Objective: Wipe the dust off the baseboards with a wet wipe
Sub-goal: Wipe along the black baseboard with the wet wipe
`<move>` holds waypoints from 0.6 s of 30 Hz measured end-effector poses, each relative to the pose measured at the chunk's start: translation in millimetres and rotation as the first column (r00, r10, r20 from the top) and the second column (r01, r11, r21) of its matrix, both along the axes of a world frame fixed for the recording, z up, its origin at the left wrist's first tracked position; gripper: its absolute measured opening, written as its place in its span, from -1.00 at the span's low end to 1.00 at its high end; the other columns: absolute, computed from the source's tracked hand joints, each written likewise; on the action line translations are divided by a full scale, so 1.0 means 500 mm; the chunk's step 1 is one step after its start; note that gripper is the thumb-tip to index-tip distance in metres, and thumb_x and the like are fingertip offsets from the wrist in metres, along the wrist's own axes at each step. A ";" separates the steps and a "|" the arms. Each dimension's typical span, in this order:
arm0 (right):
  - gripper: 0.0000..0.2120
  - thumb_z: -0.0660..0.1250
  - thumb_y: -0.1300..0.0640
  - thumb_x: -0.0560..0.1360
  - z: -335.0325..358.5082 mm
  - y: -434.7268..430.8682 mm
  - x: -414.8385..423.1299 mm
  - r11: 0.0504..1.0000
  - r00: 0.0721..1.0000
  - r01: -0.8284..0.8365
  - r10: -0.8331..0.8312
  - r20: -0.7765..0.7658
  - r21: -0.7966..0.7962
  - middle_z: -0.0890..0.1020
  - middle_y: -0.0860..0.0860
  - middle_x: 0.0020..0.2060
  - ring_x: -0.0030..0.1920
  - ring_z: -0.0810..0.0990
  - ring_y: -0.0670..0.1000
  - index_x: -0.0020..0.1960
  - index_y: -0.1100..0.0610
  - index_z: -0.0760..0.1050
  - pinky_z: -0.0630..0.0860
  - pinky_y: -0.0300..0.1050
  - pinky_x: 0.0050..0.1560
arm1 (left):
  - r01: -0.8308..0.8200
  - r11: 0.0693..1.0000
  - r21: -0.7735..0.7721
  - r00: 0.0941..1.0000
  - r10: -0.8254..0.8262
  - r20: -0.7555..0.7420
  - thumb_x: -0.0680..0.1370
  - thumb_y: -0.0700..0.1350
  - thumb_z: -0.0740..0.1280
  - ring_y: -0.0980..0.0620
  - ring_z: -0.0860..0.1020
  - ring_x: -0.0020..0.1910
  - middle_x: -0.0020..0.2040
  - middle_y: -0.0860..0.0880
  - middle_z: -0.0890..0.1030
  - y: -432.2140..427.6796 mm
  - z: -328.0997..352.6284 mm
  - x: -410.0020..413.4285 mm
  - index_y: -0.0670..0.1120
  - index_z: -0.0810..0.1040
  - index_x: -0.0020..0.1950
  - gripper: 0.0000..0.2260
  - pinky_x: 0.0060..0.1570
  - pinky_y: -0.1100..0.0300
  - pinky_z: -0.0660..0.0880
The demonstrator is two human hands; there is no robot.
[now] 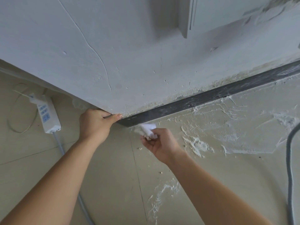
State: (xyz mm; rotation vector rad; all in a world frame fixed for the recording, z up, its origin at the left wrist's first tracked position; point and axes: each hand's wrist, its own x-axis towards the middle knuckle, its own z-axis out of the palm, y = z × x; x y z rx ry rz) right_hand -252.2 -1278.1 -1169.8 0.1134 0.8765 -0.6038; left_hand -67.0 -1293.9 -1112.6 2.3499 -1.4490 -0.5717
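A dark grey baseboard (203, 98) runs along the foot of the white wall, from the wall corner up to the right edge, streaked with white dust. My right hand (159, 146) is closed on a crumpled white wet wipe (147, 129), and the wipe touches the baseboard's lower edge near the corner. At that corner my left hand (95, 123) rests against the wall, thumb and fingers wrapped around the wall's bottom edge, holding nothing loose.
A white power strip (46, 114) with its grey cable lies on the beige tile floor at left. White plaster smears (199, 145) cover the floor at right. A dark hose (289, 159) curves down the right edge. A white cabinet hangs on the wall above.
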 end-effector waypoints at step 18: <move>-0.63 0.05 0.53 0.41 -0.036 -0.071 0.004 0.996 0.989 0.085 -0.085 -0.121 0.003 0.56 0.35 0.14 -0.11 0.59 0.12 0.17 0.50 0.41 0.59 -0.22 -0.29 | -0.117 0.992 -0.046 0.989 0.113 -0.093 0.43 -0.03 0.48 0.05 0.46 -0.22 -0.30 0.04 0.58 0.005 0.012 -0.032 -0.16 0.70 -0.11 -0.80 -0.14 0.21 0.37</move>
